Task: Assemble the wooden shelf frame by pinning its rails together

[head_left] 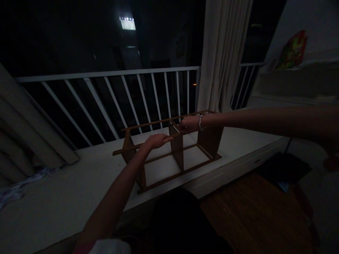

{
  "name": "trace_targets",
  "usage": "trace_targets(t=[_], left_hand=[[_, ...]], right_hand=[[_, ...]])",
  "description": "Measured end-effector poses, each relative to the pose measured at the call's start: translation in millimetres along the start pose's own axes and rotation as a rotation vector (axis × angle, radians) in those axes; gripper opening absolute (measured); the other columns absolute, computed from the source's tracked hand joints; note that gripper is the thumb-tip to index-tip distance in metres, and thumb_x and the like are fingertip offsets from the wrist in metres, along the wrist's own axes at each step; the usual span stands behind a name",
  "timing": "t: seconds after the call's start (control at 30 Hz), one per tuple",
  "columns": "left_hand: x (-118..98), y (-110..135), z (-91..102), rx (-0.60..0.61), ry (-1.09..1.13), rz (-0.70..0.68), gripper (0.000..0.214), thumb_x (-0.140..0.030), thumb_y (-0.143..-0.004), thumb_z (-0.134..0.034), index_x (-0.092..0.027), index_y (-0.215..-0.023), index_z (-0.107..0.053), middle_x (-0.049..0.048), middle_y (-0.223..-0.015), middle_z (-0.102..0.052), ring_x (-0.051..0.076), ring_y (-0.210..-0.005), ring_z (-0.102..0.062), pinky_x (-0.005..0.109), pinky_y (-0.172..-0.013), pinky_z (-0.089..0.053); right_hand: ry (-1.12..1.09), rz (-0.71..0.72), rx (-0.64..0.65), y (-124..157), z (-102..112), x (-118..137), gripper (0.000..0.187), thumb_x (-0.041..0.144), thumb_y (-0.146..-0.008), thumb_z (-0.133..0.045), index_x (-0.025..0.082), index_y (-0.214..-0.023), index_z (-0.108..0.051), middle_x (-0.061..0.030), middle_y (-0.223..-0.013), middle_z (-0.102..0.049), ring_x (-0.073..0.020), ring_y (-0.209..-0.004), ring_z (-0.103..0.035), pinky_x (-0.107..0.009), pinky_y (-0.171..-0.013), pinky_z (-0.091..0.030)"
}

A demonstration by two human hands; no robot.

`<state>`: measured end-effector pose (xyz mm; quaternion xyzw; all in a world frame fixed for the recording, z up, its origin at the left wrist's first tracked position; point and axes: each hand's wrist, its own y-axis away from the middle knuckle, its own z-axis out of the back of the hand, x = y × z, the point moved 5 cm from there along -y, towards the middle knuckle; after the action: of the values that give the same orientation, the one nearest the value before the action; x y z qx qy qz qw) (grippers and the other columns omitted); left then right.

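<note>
A brown wooden shelf rack [178, 151] lies on its side on a white ledge, with its slim rails and upright boards showing. My left hand [156, 140] is closed around the rack's upper near rail, beside the middle board. Just to the right, my right hand [188, 123], with a silver bracelet [200, 122] at the wrist, is closed at the top of that middle board. A thin dark line shows below its fingers, too dim to name. What the right hand's fingers hold is hidden.
Behind the white ledge [87, 183] stands a white railing [140, 72] before dark window glass. Curtains [225, 46] hang at both sides. Below right are a wooden floor [238, 211] and a dark object [284, 167]. A red and green package [292, 51] stands at upper right.
</note>
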<state>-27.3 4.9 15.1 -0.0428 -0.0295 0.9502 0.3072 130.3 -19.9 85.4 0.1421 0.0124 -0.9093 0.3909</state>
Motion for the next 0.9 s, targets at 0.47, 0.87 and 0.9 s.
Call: trace_targets(t=[0.47,0.87,0.9], left_hand=[[-3.0,4.8,4.4,0.000,0.044,0.022,0.063,-0.071,-0.077,-0.026,-0.023,-0.094,-0.063,0.0055,-0.094,-0.065,0.022,-0.088,-0.058,0.027,-0.073,-0.039],[2.0,1.3,-0.5,-0.011,-0.035,0.040,0.067,-0.073,-0.076,-0.021,-0.021,-0.089,-0.063,0.0077,-0.092,-0.065,0.021,-0.081,-0.059,0.027,-0.069,-0.038],[1.9,1.5,-0.6,-0.010,-0.035,0.039,0.068,-0.072,-0.076,-0.021,-0.021,-0.089,-0.063,0.0078,-0.092,-0.065,0.021,-0.080,-0.059,0.028,-0.069,-0.038]], right_hand=[[0.077,-0.048,-0.062,-9.8,-4.2,3.0,0.026,0.032,-0.081,-0.049,0.015,-0.089,-0.067,-0.0096,-0.092,-0.065,-0.0171,-0.082,-0.058,-0.024,-0.064,-0.034],[-0.100,-0.225,-0.168,-21.0,-2.3,-3.3,0.026,0.022,-0.072,-0.053,0.019,-0.094,-0.067,-0.0051,-0.085,-0.067,-0.0158,-0.077,-0.060,-0.022,-0.061,-0.034],[-0.119,-0.233,-0.180,-21.0,-2.4,-4.1,0.027,0.022,-0.072,-0.054,0.020,-0.096,-0.066,-0.0047,-0.086,-0.067,-0.0154,-0.077,-0.060,-0.021,-0.062,-0.035]])
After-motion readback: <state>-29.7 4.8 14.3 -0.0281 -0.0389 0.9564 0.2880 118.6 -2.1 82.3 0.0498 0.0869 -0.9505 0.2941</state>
